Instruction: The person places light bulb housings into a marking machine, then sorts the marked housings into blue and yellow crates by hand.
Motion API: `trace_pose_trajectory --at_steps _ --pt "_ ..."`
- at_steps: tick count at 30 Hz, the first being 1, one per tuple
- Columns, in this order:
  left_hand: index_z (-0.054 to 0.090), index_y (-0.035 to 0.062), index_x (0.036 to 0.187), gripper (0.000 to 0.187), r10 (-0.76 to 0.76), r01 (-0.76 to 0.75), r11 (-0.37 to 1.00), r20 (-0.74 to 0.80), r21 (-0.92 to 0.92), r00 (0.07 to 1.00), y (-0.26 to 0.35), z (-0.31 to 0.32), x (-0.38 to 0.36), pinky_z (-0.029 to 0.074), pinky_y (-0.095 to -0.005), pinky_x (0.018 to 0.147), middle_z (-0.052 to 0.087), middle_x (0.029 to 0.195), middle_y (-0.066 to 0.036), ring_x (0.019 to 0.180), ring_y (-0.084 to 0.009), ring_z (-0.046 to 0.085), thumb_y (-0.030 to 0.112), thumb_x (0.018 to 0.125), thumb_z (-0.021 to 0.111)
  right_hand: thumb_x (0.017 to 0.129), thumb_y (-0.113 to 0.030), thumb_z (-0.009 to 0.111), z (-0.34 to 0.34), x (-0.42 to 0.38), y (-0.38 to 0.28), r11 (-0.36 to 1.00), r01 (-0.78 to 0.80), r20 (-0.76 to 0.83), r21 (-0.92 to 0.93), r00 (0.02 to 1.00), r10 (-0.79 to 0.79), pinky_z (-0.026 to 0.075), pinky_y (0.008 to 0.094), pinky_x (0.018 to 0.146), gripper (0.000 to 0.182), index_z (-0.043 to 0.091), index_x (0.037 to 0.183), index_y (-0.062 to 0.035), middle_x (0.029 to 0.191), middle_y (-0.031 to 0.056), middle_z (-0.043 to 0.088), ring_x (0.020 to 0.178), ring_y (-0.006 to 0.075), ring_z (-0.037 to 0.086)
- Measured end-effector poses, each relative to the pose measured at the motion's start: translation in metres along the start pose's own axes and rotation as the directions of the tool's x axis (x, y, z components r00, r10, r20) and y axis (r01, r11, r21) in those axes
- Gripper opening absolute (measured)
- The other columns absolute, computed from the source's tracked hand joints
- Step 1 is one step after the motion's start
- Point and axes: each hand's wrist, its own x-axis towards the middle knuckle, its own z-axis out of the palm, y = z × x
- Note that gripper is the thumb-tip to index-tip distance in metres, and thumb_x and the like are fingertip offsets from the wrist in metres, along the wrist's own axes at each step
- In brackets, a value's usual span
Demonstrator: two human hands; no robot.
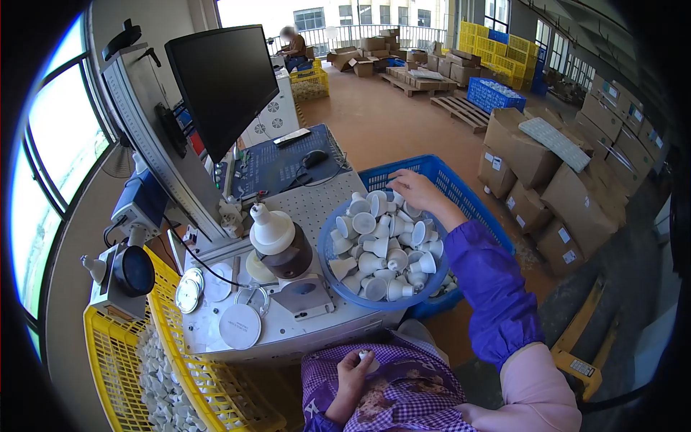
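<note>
Close to my lap, my left hand point(351, 376) is closed around a small white plastic lamp housing point(370, 363), which is partly hidden by the fingers. My right hand point(419, 191) reaches over the far rim of a round blue basin point(338, 284), its fingers apart and nothing visible between them. White cup-shaped lamp housings point(376, 246) fill the basin in a loose heap, lying at all angles. Left of the basin, a larger white lamp housing point(272, 229) sits on a dark round fixture point(294, 259) on the machine's worktop.
Flat round discs point(240, 326) lie on the worktop. A monitor point(223, 86) and a mouse point(314, 158) are behind. Yellow crates point(115, 353) with white parts stand lower left; a blue crate point(475, 209) is beyond the basin. Cardboard boxes point(525, 155) line the right; a person point(294, 49) sits far back.
</note>
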Motion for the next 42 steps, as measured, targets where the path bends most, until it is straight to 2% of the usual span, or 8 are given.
trace_pose_trajectory --at_steps 2,9,18,27,29,32,38,42 --pt "0.064 -0.0014 0.094 0.015 0.006 -0.006 1.000 0.002 -0.002 1.000 0.001 -0.001 0.000 0.049 -0.0236 0.066 0.065 0.082 -0.003 0.073 -0.0098 0.061 0.011 0.086 0.067 0.088 -0.017 0.059 -0.017 -0.008 -0.004 0.991 -0.087 0.282 0.105 0.958 0.054 0.047 0.0381 0.086 0.019 0.068 0.100 -0.0060 0.103 0.0184 0.063 0.096 0.0327 0.060" --pt "0.064 -0.0018 0.094 0.015 -0.006 0.005 1.000 -0.039 -0.020 0.999 0.005 0.001 -0.004 0.049 -0.0242 0.066 0.065 0.083 -0.004 0.073 -0.0107 0.061 0.010 0.086 0.067 0.079 -0.008 0.057 -0.038 -0.031 0.017 0.998 0.040 0.250 0.054 0.967 -0.052 0.046 0.0372 0.087 0.022 0.068 0.098 -0.0076 0.109 0.0145 0.060 0.103 0.0310 0.057" --pt "0.064 -0.0020 0.094 0.014 0.029 -0.028 0.999 -0.036 0.014 0.999 0.006 0.000 -0.007 0.049 -0.0238 0.064 0.065 0.082 -0.004 0.071 -0.0105 0.061 0.010 0.086 0.066 0.075 -0.013 0.067 -0.039 -0.024 0.007 0.989 -0.137 0.344 -0.053 0.927 0.147 0.045 0.0362 0.087 0.030 0.062 0.104 -0.0069 0.104 0.0128 0.061 0.102 0.0285 0.057" --pt "0.062 -0.0004 0.094 0.015 0.058 -0.059 0.997 -0.022 -0.050 0.998 0.019 0.007 -0.017 0.050 -0.0224 0.063 0.063 0.080 -0.003 0.071 -0.0094 0.061 0.011 0.086 0.067 0.076 -0.018 0.073 -0.051 -0.053 -0.015 0.937 -0.225 0.089 0.266 0.974 0.209 0.049 0.0332 0.076 0.035 0.061 0.106 -0.0029 0.099 0.0122 0.065 0.088 0.0224 0.063" --pt "0.062 -0.0001 0.094 0.015 0.062 -0.063 0.996 -0.021 -0.069 0.998 0.028 0.010 -0.022 0.050 -0.0223 0.063 0.063 0.081 -0.003 0.071 -0.0094 0.061 0.011 0.086 0.067 0.081 -0.015 0.070 -0.056 -0.061 -0.039 0.698 -0.344 0.186 0.628 0.937 0.295 0.049 0.0267 0.073 0.031 0.061 0.107 0.0000 0.097 0.0072 0.064 0.088 0.0139 0.061" --pt "0.062 -0.0002 0.094 0.014 0.096 -0.097 0.992 -0.023 -0.077 0.995 0.040 0.014 -0.027 0.049 -0.0216 0.063 0.062 0.080 -0.002 0.070 -0.0086 0.060 0.010 0.085 0.068 0.087 -0.013 0.065 -0.054 -0.071 -0.058 0.627 -0.269 0.174 0.731 0.962 0.210 0.047 0.0211 0.069 0.025 0.060 0.108 -0.0004 0.097 0.0028 0.063 0.086 0.0075 0.058" --pt "0.059 0.0024 0.079 0.015 0.300 -0.294 0.953 -0.080 0.076 0.950 0.070 0.014 -0.034 0.040 -0.0183 0.056 0.059 0.076 0.000 0.063 -0.0044 0.050 0.008 0.081 0.073 0.091 -0.015 0.059 -0.043 -0.095 -0.084 0.457 -0.279 0.233 0.845 0.960 0.155 0.045 0.0234 0.075 0.018 0.061 0.107 -0.0048 0.099 0.0003 0.061 0.089 0.0074 0.055" --pt "0.051 0.0034 0.066 0.026 0.568 -0.529 0.804 -0.089 0.272 0.818 0.110 0.012 -0.035 0.037 -0.0206 0.060 0.056 0.073 0.000 0.066 -0.0056 0.047 0.004 0.078 0.074 0.090 -0.012 0.061 -0.029 -0.107 -0.100 0.432 -0.267 0.227 0.862 0.964 0.142 0.046 0.0210 0.072 0.016 0.059 0.104 -0.0046 0.098 0.0014 0.062 0.086 0.0061 0.056"
